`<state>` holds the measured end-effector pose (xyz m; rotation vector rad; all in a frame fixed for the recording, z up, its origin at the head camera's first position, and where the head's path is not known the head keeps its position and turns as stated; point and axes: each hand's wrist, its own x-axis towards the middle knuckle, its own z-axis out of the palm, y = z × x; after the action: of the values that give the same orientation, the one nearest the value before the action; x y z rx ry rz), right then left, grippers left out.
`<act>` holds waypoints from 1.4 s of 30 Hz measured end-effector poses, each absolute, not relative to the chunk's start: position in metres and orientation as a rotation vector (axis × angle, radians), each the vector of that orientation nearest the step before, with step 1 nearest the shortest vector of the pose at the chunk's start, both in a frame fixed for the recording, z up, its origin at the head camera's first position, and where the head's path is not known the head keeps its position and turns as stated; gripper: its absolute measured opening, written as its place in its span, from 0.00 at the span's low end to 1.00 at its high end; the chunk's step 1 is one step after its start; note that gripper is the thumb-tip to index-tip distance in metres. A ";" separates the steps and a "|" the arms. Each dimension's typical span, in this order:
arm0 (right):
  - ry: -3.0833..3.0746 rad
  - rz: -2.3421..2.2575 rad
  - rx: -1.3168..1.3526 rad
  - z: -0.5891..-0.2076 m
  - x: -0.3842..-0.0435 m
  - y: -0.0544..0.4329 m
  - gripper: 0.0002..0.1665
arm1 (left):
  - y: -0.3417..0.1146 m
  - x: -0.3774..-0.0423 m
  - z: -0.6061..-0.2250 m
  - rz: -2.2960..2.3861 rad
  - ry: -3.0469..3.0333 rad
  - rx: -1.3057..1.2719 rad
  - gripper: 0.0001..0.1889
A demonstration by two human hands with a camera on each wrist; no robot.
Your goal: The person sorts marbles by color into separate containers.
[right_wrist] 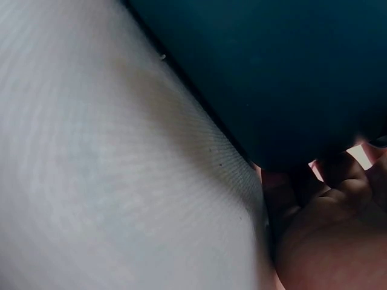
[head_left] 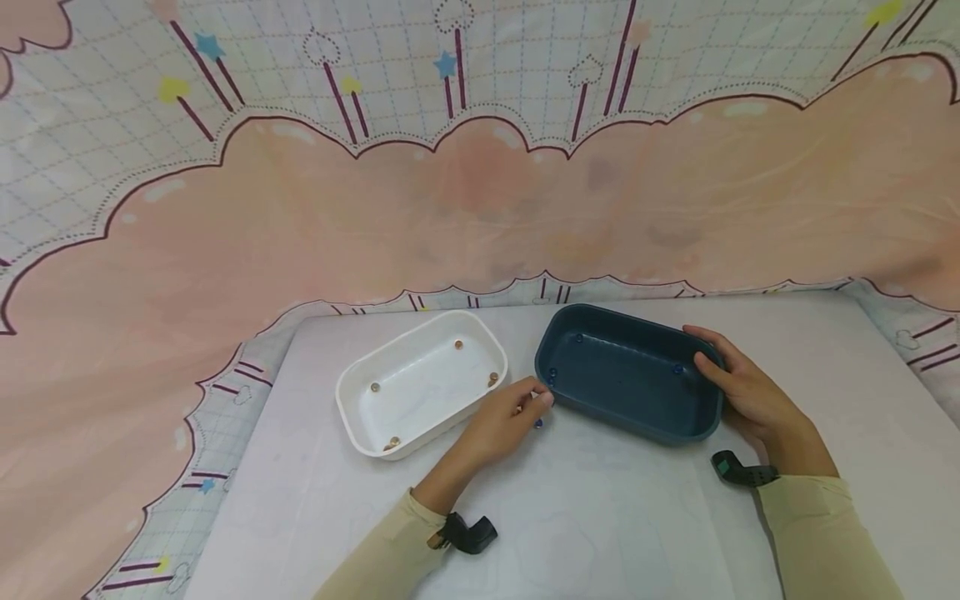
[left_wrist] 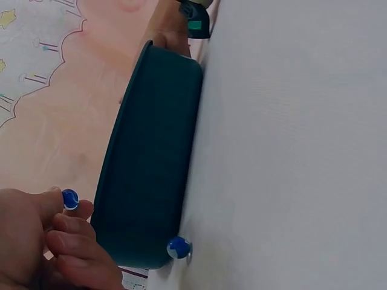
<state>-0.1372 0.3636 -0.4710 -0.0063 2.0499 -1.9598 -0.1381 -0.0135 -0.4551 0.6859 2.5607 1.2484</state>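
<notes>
My left hand (head_left: 498, 425) pinches a blue marble (left_wrist: 70, 199) between thumb and finger, just off the left end of a dark blue tray (head_left: 630, 421). Below it, a second blue marble (left_wrist: 178, 247) lies on the white table, close by the tray's wall. Several blue marbles (head_left: 677, 368) are inside this tray. With the thumb over the rim and fingers along the outer wall, my right hand (head_left: 757, 400) grips the tray's right end. In the right wrist view, the fingers are partly hidden by the tray.
To the left stands a white tray (head_left: 416, 452) with several amber marbles (head_left: 458, 344) spread near its sides and corners. Both trays rest on a white-covered table (head_left: 585, 517). A patterned cloth (head_left: 465, 208) hangs behind the table.
</notes>
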 end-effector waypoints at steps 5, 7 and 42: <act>2.059 -1.941 -0.003 -0.472 -0.137 0.364 0.35 | -0.008 -0.140 -0.450 1.264 2.551 0.699 0.14; 2.060 -1.937 -0.007 -0.472 -0.137 0.364 0.35 | -0.006 -0.141 -0.448 1.277 2.546 0.707 0.15; 2.058 -1.965 -0.023 -0.472 -0.138 0.364 0.34 | 0.026 -0.163 -0.418 1.404 2.518 0.693 0.16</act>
<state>-0.1382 0.3642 -0.4718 -0.0231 2.0576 -1.9650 -0.1632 0.0265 -0.4185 0.6925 2.5181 1.4041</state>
